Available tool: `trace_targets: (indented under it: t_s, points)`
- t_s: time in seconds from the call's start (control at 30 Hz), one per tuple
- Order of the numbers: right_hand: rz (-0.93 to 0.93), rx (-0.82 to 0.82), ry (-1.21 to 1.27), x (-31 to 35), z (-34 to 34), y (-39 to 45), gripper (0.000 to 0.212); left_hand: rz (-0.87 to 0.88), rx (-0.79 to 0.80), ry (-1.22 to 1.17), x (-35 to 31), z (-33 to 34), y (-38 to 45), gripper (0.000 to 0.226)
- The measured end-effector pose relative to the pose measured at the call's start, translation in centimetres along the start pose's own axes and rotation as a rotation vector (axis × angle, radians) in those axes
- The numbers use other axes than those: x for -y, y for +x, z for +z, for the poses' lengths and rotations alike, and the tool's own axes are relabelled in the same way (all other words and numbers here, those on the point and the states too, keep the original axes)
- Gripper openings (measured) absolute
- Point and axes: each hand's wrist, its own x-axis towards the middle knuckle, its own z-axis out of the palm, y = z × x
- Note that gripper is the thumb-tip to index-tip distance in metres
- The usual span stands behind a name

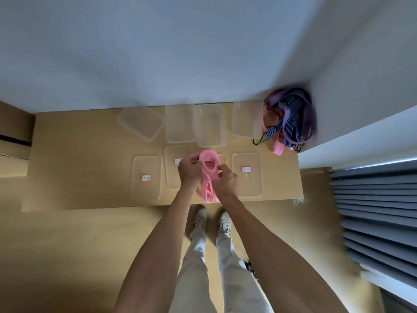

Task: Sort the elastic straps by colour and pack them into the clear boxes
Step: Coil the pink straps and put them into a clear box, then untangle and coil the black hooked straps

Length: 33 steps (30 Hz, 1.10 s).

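Your fingers are pinching a pink strap [210,164], folded into loops: your left hand [189,171] is gripping one side, your right hand [226,180] the other. You are holding it above the table [90,154], over the lids [146,177]. Clear boxes [180,123] are standing beyond, the strap pile [291,119] lying at the far right.

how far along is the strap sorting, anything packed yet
Barely started. Done: nothing shows as packed; the four clear boxes along the wall look empty, and their lids lie flat in front. In hand: the left hand and right hand both grip one pink strap, apparently folding it. Left: the pile of purple, blue-striped and pink straps at the table's right end, unsorted.
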Motion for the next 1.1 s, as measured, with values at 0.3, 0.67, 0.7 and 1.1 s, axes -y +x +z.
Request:
trace_targets:
  t_s: [0.3, 0.67, 0.7, 1.1]
  points:
    - [-0.012, 0.039, -0.184, 0.1, 1.1, 1.2, 0.041, 0.092, 0.043, 0.319, 0.4, 0.1, 1.9, 0.021]
    - [-0.100, -0.174, -0.082, 0.7, -3.9, -0.5, 0.055, 0.396, -0.027, 0.426, -2.9, -0.6, -2.4, 0.029]
    - [-0.082, -0.201, -0.072, 0.6, -4.7, -0.9, 0.055, 0.467, 0.001, 0.431, -3.6, -0.3, -3.0, 0.031]
    - [0.067, -0.638, 0.081, -3.2, -13.7, -9.9, 0.055, 1.081, 0.521, 0.550, -9.2, 7.1, -11.1, 0.028]
